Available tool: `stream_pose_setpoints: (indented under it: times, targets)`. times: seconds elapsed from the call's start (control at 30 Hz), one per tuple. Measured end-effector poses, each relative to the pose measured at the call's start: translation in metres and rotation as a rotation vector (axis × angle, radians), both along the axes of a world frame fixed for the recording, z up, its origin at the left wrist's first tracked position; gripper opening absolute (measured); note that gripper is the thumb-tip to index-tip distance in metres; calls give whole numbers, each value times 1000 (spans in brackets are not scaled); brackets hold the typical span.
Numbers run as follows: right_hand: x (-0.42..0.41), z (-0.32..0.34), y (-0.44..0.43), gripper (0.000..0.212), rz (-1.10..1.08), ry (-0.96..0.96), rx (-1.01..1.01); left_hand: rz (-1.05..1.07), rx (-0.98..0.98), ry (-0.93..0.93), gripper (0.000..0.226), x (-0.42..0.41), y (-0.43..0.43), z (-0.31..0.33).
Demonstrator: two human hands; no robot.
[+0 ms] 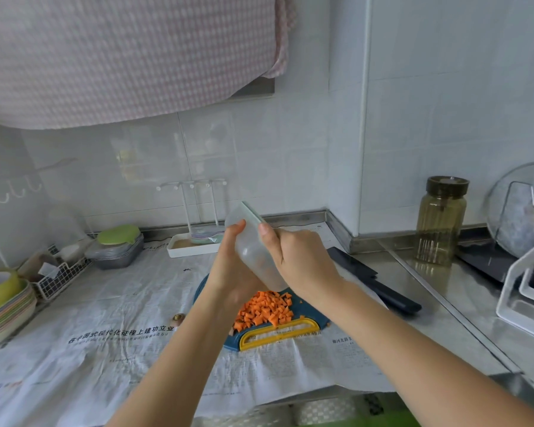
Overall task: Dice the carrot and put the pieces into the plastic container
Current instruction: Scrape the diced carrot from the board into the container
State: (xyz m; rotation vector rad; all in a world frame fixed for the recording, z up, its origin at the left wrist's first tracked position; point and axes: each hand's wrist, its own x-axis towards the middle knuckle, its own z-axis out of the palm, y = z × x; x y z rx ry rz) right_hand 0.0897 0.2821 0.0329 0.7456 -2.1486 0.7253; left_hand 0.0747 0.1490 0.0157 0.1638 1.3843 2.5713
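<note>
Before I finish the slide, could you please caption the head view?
Left hand and right hand hold a plastic container tilted above diced carrot on a blue cutting board.

Both forearms bare, coming in from the bottom of the frame and converging at centre. Left hand point(230, 269) cups the plastic container point(248, 241) from its left and underside, thumb pointing up along the wall. Right hand point(301, 260) grips it from the right, thumb on the near face, back of hand up. Wrists roughly level.
</note>
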Motion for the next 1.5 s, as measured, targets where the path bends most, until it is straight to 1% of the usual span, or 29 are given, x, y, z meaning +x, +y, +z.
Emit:
stream_pose_setpoints:
  times: [0.07,0.17,0.23,0.27,0.33,0.37,0.43,0.5,0.63,0.7,0.77,0.87,0.9,0.93,1.0,1.07,1.17,1.2,1.23,1.3,1.37,1.4,1.43,1.5]
  targets:
    - [0,-5,0,50,31,15,19,-32,-11,19,60,3,-3,-4]
    - [-1,-3,1,56,74,52,29,-38,-14,72,53,12,-5,-5]
    - [-3,8,7,50,113,58,-26,-50,56,124,43,17,-9,-5]
    - [-5,13,12,45,115,70,-66,-71,117,125,43,19,-14,-6]
    - [-9,27,23,45,60,88,-126,-94,241,78,63,17,-22,-6]
    - [-12,32,28,46,21,60,-159,-115,294,51,67,17,-25,-6]
    - [-21,38,39,49,-73,-28,-271,-150,389,23,63,17,-28,-5]
    - [-32,36,56,51,-138,-150,-457,-139,436,4,60,17,-29,-5]
    - [-53,-3,98,44,-315,-494,-826,-97,455,15,51,21,-31,-8]
    - [-52,-30,110,35,-385,-673,-933,-112,510,-15,57,23,-33,-12]
    - [-47,-54,117,24,-400,-803,-1017,-124,566,-45,61,24,-35,-17]
    - [-41,-80,127,18,-410,-844,-1090,-90,655,-79,54,25,-35,-24]
    - [-37,-84,129,24,-439,-833,-1063,-70,677,-87,51,26,-34,-25]
    - [-32,-87,131,33,-486,-806,-998,-48,697,-98,49,27,-35,-26]
    - [-20,-90,135,43,-584,-737,-832,-27,711,-124,48,27,-36,-29]
    - [-11,-89,137,44,-635,-694,-731,-4,686,-139,52,30,-35,-29]
    - [-7,-87,144,39,-702,-692,-628,44,551,-139,72,36,-28,-23]
    - [-6,-87,148,38,-721,-698,-604,51,505,-122,74,39,-26,-22]
    - [-5,-86,151,35,-740,-707,-576,61,464,-104,72,41,-26,-20]
    - [-2,-84,158,27,-771,-734,-477,94,418,-73,57,42,-28,-19]
    - [0,-81,161,23,-822,-788,-311,138,418,-77,38,44,-33,-18]
    - [-1,-80,162,23,-833,-807,-233,152,432,-91,37,44,-36,-19]
    - [-3,-80,162,23,-834,-821,-166,165,451,-102,43,43,-40,-20]
    - [-9,-81,159,24,-811,-840,-72,198,469,-130,64,41,-46,-23]
